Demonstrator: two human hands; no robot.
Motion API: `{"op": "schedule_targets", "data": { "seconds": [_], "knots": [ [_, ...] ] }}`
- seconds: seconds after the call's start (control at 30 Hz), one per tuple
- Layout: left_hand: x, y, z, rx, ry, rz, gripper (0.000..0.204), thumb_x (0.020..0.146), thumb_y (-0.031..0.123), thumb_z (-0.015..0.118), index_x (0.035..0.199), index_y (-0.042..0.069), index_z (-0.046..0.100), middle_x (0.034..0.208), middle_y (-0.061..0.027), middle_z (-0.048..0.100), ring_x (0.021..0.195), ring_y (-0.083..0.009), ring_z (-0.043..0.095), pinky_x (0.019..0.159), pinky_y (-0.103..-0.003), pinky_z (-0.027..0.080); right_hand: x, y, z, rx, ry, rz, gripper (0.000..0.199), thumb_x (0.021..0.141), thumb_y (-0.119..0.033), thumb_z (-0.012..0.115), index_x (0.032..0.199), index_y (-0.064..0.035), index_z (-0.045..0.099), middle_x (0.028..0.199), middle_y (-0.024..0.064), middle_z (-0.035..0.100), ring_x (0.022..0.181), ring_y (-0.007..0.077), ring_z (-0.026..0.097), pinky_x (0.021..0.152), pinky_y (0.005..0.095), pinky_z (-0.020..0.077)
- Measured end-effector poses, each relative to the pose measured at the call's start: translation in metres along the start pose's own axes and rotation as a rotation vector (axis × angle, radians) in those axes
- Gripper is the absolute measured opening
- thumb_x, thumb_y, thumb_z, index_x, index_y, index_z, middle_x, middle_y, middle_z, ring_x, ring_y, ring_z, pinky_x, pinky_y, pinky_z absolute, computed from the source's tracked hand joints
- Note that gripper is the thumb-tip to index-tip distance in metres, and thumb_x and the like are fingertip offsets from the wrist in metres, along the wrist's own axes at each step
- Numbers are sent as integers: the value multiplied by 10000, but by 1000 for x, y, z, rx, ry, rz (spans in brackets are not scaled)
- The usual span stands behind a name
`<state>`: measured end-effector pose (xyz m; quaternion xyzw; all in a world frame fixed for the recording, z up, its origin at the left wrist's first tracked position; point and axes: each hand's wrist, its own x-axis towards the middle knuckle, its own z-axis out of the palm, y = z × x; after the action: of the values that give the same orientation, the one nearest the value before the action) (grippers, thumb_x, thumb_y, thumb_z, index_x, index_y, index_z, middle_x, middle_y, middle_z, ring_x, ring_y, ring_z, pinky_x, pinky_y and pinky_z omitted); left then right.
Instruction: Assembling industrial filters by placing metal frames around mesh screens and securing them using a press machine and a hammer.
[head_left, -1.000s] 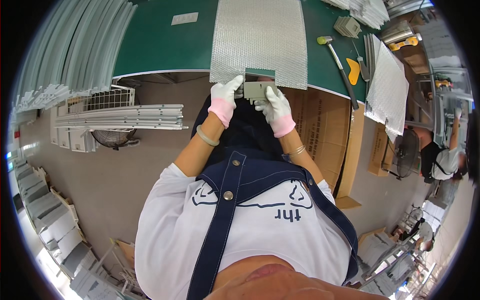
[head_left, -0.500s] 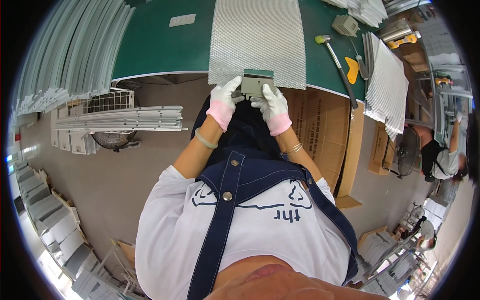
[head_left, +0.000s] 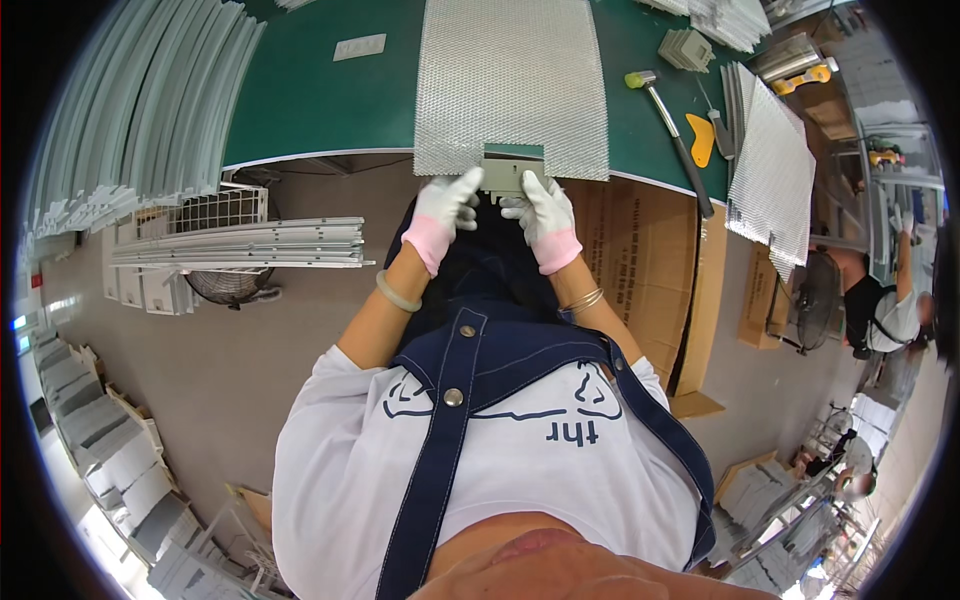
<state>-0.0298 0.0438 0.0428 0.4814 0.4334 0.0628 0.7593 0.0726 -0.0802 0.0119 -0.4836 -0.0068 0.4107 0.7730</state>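
Observation:
A wire mesh sheet [head_left: 512, 90] lies on the green-topped table and has a rectangular notch in its near edge. In that notch sits a small grey plate [head_left: 502, 175] with a few slots and small tabs on its near side. My right hand [head_left: 545, 215], in a white glove with a pink cuff, pinches the plate at its right end. My left hand [head_left: 442, 215], gloved alike, is just off the plate's left end, below the mesh edge. Its thumb points at the plate, apart from the half-curled fingers, and nothing shows between them.
A hammer [head_left: 670, 130], a yellow scraper [head_left: 701, 140] and a screwdriver [head_left: 720, 132] lie on the right. Beyond them are stacked grey plates [head_left: 686, 48] and more mesh sheets [head_left: 770, 170]. Long white strips [head_left: 150, 100] fill the left side. A cardboard box [head_left: 640, 270] stands under the table.
My left hand has come off the grey plate's left end and shifted slightly left and down. My right hand stays at the plate's right end.

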Motion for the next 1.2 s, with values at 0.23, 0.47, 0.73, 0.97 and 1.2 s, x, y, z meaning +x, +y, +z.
{"op": "schedule_targets", "data": {
  "seconds": [0.23,0.47,0.73,0.97,1.2],
  "knots": [
    [2,-14,12,-123,-85,92,266,825,262,651,864,6,592,642,-19,547,474,-78,491,439,-227,442,-12,-16,-6,-309,13,-12,381,891,-307,563,1078,16,482,909,87,585,713,146,574,581,249,510],
    [-3,-4,13,-131,-29,91,232,817,209,661,828,-8,581,626,-11,519,456,-58,437,407,-211,393,-3,-27,-17,-221,175,-77,417,861,-356,599,975,30,490,841,114,539,669,135,538,527,251,475],
    [3,2,-1,-71,-167,41,223,794,225,669,714,49,557,569,1,493,423,-62,410,411,-216,373,3,-23,-18,-107,245,-142,293,775,-201,711,756,4,503,701,81,580,549,110,523,476,226,436],
    [3,1,-3,-60,-164,32,210,805,207,660,717,43,562,574,-10,506,418,-69,409,411,-223,374,3,-19,-22,-72,264,-97,175,790,-121,693,747,5,579,661,69,601,521,117,527,491,233,425],
    [3,-5,2,-142,-135,85,226,812,195,660,690,54,533,578,-15,501,427,-73,400,415,-232,364,-1,-24,-28,-177,183,-21,156,815,-136,664,778,8,617,664,59,599,531,107,520,499,227,405]
  ]
}}
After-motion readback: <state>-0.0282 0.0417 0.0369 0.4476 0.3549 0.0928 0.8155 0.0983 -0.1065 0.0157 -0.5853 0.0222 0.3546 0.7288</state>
